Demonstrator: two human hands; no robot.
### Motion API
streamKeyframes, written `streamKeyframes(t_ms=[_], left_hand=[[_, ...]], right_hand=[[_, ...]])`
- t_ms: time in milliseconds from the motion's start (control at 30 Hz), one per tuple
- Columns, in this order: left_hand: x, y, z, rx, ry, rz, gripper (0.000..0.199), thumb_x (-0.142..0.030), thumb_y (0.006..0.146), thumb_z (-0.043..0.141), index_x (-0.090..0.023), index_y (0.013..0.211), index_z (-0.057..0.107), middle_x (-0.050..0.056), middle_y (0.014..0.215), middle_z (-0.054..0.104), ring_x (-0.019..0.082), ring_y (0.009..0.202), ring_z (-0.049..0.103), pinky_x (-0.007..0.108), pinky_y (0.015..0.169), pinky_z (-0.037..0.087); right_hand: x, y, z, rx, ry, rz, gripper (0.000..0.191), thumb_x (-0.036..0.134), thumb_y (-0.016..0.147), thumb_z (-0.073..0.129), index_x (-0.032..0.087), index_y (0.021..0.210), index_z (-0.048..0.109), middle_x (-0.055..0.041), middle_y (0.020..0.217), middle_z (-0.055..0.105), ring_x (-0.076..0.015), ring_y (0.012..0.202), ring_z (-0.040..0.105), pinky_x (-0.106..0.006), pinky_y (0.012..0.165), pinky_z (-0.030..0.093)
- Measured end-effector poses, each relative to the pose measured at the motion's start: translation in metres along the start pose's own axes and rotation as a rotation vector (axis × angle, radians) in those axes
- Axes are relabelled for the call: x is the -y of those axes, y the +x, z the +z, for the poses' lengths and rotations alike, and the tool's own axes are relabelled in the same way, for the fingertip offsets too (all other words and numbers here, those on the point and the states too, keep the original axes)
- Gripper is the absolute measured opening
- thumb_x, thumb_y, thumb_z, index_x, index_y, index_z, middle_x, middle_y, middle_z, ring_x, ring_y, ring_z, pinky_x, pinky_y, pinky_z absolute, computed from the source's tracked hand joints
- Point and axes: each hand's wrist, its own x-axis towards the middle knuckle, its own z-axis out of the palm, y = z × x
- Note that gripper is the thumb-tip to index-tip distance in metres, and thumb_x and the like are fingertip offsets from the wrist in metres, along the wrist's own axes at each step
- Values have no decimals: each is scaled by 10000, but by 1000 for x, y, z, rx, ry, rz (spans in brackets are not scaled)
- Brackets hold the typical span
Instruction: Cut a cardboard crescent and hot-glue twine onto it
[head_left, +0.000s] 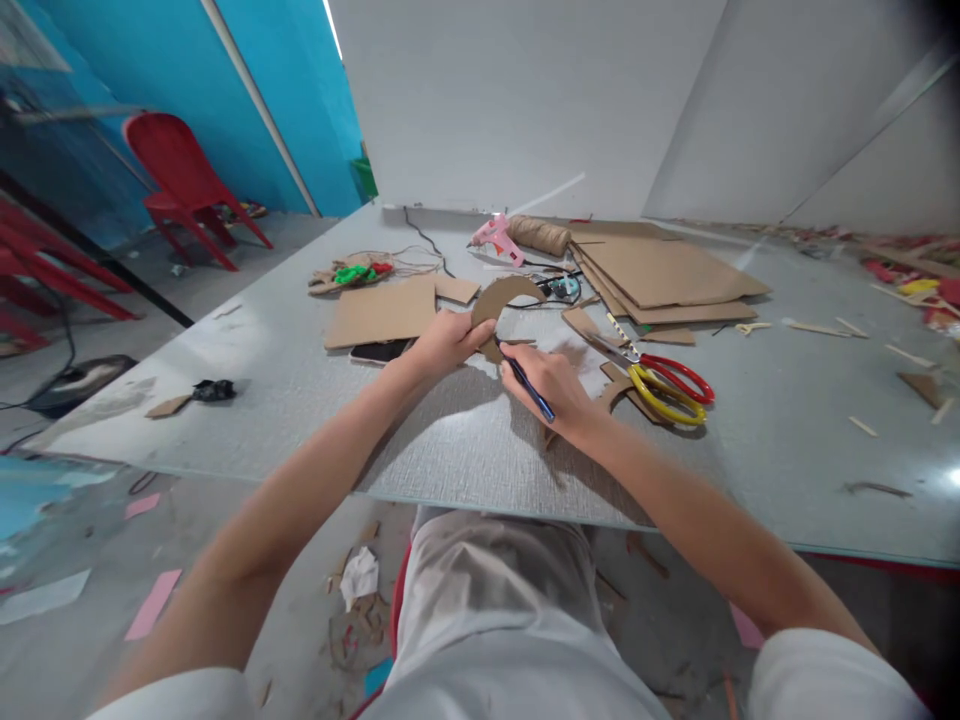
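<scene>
Pinched in my left hand [450,342] is a curved, crescent-shaped piece of cardboard [495,300], raised a little over the table. My right hand [551,385] grips a dark blue pen [534,390], its tip end close to the lower part of the crescent; whether it touches I cannot tell. Just right of that hand lie scissors [667,385] with one red and one yellow handle loop. Cut cardboard scraps [616,385] sit beside and partly under the scissors. Behind my left hand is a flat cardboard rectangle [386,312], partly covering a dark phone-like object [375,352].
A pink glue gun [496,238] and a twine roll [538,236] lie at the back, near stacked cardboard sheets [667,265]. Cords run behind the crescent. Small scraps [817,328] are scattered at right. A black object [214,390] lies left. A red chair [176,170] stands beyond.
</scene>
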Motion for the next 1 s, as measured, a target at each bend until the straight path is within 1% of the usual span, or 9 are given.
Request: streamKeyframes(t_ms=[233, 367, 567, 633, 700, 733, 800, 900, 1000], left_hand=[[-2, 0, 0, 11, -54, -4, 417, -391, 897, 415, -205, 530, 350, -37, 420, 347, 107, 437, 375, 243, 477, 280], [4, 1, -4, -1, -102, -41, 415, -388, 874, 445, -204, 512, 356, -35, 416, 364, 98, 423, 352, 242, 461, 268], [11, -6, -25, -61, -214, -106, 462, -447, 917, 357, -206, 524, 371, -23, 410, 395, 94, 415, 377, 223, 423, 282], [7, -9, -31, -47, -263, -102, 490, -475, 931, 337, -204, 524, 381, -26, 400, 391, 88, 393, 371, 216, 405, 288], [-1, -12, -35, -28, -308, -89, 518, -499, 937, 327, -203, 516, 385, -28, 392, 387, 81, 373, 359, 211, 389, 288], [-5, -13, -36, -18, -328, -80, 530, -508, 939, 328, -202, 510, 388, -27, 389, 389, 77, 367, 357, 208, 383, 288], [-15, -14, -37, 4, -364, -57, 556, -517, 943, 330, -197, 493, 395, -24, 384, 398, 72, 358, 358, 201, 376, 289], [-29, -17, -37, 32, -402, -25, 591, -526, 954, 323, -190, 473, 402, -17, 377, 412, 68, 356, 373, 193, 377, 293], [-37, -19, -35, 51, -418, -7, 592, -547, 947, 347, -188, 479, 401, -18, 376, 416, 70, 367, 386, 187, 379, 288]], right_hand=[[-5, 3, 2, 8, 6, -18, 243, 175, 916, 423, 133, 1036, 631, -106, 871, 719, -207, 783, 673, -275, 658, 458], [-2, -3, -8, 4, 26, -39, 264, 179, 898, 427, 117, 1048, 636, -100, 856, 722, -191, 737, 670, -272, 646, 467], [0, -8, -41, -258, 113, 68, 232, 273, 904, 468, 184, 985, 666, -29, 763, 710, -146, 629, 625, -252, 635, 454], [-6, -6, -43, -227, 72, 72, 244, 298, 916, 471, 186, 1012, 666, -43, 785, 711, -160, 663, 633, -262, 629, 439], [-12, -3, -38, -122, 87, 81, 251, 333, 932, 468, 186, 955, 670, -43, 730, 693, -168, 647, 628, -270, 607, 421], [-15, -3, -34, -96, 137, 105, 253, 353, 934, 476, 187, 898, 664, -35, 686, 674, -166, 624, 619, -272, 598, 417], [-16, -2, -25, -142, 325, 198, 238, 394, 909, 533, 194, 813, 619, -22, 665, 653, -161, 622, 616, -276, 614, 435], [-11, -1, -17, -242, 778, 345, 269, 451, 805, 673, 222, 841, 536, -20, 794, 673, -171, 742, 652, -293, 690, 496], [2, 0, -15, -169, 1150, 418, 322, 445, 741, 735, 246, 851, 507, -3, 879, 678, -173, 820, 661, -317, 750, 531]])
